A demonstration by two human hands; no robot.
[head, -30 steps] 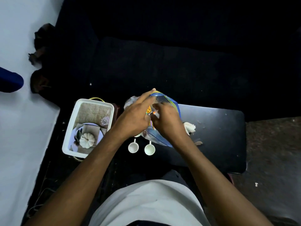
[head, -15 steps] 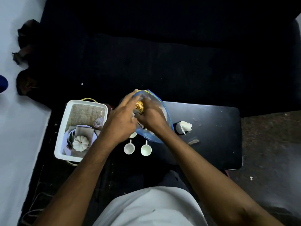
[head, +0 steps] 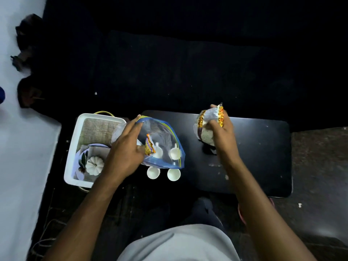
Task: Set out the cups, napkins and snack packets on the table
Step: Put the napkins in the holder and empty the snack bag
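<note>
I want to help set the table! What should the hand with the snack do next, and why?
Probably lower the snack packet onto the bare black table and let go. The right hand holds it just above the tabletop, clear of the cups.

right hand (head: 221, 132) grips snack packet (head: 208, 125) over table (head: 263, 157) | left hand (head: 126, 149) holds clear bag (head: 162, 140)

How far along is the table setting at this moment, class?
Done: four white cups stand on the black table, two showing through the zip bag. In hand: the right hand holds a snack packet above the table; the left hand holds the bag, another packet inside. Left: both packets. No napkin shows on the table.
</note>
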